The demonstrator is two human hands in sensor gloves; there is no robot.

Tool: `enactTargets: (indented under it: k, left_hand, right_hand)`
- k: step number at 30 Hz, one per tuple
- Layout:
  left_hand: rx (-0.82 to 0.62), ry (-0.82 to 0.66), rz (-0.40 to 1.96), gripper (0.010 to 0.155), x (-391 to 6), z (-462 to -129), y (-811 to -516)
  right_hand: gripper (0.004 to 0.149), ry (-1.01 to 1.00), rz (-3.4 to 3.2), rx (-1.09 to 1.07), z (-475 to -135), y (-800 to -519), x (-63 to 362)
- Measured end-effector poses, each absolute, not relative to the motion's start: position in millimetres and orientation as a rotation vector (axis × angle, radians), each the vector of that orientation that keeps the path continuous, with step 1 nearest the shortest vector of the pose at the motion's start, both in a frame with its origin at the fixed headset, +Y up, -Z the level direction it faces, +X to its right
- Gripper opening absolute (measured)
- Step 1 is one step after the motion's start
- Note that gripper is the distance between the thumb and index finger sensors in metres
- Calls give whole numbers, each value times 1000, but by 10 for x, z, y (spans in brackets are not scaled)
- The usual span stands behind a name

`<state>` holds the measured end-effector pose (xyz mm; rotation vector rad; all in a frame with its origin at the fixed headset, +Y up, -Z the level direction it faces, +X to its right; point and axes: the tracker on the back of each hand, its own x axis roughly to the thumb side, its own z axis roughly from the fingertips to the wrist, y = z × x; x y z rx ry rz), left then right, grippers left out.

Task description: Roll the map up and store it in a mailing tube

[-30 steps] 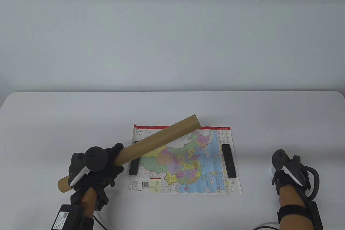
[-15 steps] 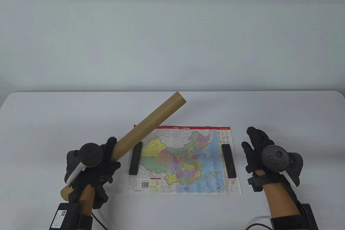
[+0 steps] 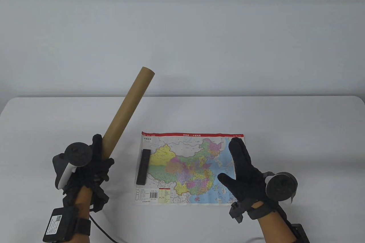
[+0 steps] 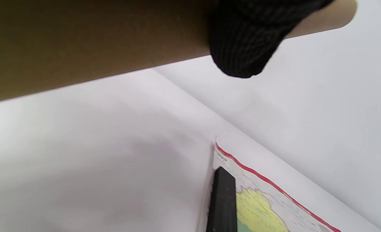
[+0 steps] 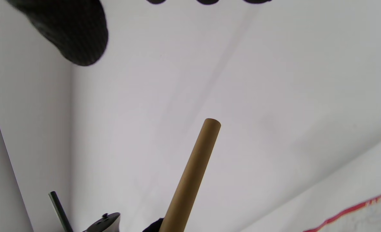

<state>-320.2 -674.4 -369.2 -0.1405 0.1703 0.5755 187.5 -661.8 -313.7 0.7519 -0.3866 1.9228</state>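
Bare table (image 3: 299, 123) lies open right of the map (image 3: 188, 166), whose left edge a black bar (image 3: 143, 166) seemingly weighs down

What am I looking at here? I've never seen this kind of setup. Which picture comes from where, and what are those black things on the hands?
These are a person's two hands in black sensor gloves; the round black device strapped to the back of each is a motion tracker, not something held. The wide picture looks down at the white table. The other two come from small cameras on the wrists, so they look tilted.

The left hand grips a brown cardboard mailing tube near its lower end, its far end raised off the table. The right hand is spread open above the right side of a colourful map, which lies flat and unrolled. A black bar rests on the map's left side, seemingly a weight. The right hand hides whatever lies beneath it.
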Motion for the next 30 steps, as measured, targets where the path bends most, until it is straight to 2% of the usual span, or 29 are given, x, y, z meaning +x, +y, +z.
enactTargets:
  k: [6,16,24,30]
  left_hand:
    - [-214,337,562,88,-3394,-3815,-6863]
    - [-273,638,482,86,-3729,-3888,-7309]
    - [-314,747,430,85,-3791,-3957,-7466]
    - [-320,753,376,84,-3745,-4005,-7557]
  right_hand:
    - [96,-285,1892,763,-3196,-6756,1851]
    - [96,-276,1943,753,-3210,-6816,1855]
    - [96,-268,1973,761,-3204,-6831,1817]
    - [95,-264,1987,769,-3204,-6839,1807]
